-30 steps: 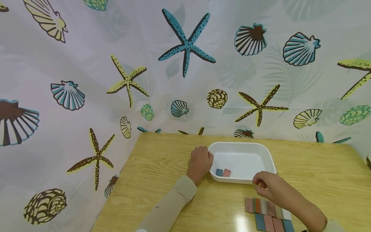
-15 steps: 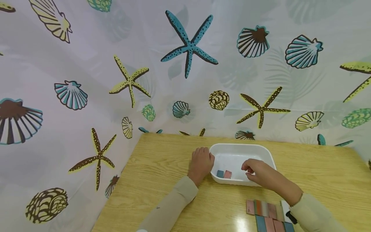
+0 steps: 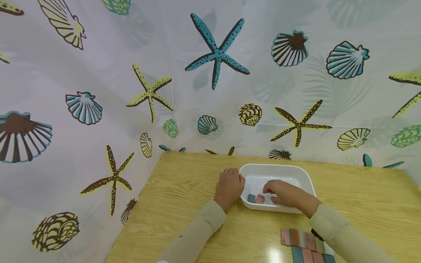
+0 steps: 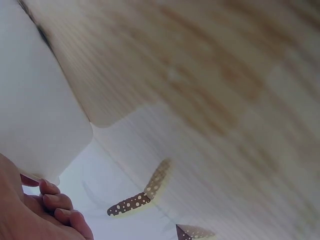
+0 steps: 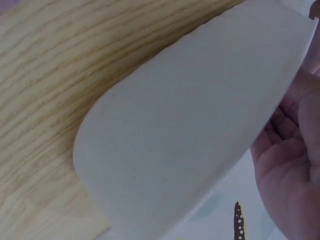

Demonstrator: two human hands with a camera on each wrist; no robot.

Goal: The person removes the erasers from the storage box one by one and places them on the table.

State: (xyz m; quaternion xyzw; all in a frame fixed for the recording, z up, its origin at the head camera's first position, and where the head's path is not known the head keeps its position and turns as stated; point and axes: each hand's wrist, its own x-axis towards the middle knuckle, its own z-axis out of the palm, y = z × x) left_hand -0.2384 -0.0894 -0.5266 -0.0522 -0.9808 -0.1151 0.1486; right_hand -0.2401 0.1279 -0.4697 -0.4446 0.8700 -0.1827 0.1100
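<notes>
My left hand [image 3: 229, 186] grips the left rim of a white rectangular tub [image 3: 279, 168], its fingers curled over the edge; the left wrist view shows that hand [image 4: 37, 210] against the tub's wall. Over the tub's inside is my right hand [image 3: 284, 193], fingers curled and thumb below them. The small tan tile it pinched a second ago is hidden behind the fingers. A blue tile [image 3: 251, 198] and a pink tile [image 3: 260, 199] lie side by side at the tub's front left. In the right wrist view, the tub's wall [image 5: 175, 120] hides that hand's fingertips.
Several coloured tiles [image 3: 307, 252] lie in two rows on the wooden table [image 3: 190, 171], right of centre and in front of the tub; my right sleeve [image 3: 342, 230] covers some. A cloth [image 3: 230, 91] printed with shells and starfish hangs behind and to the left.
My right hand has moved left, from the tub's front right rim to over its inside, close to the two tiles. The left hand keeps its hold; the view has shifted slightly.
</notes>
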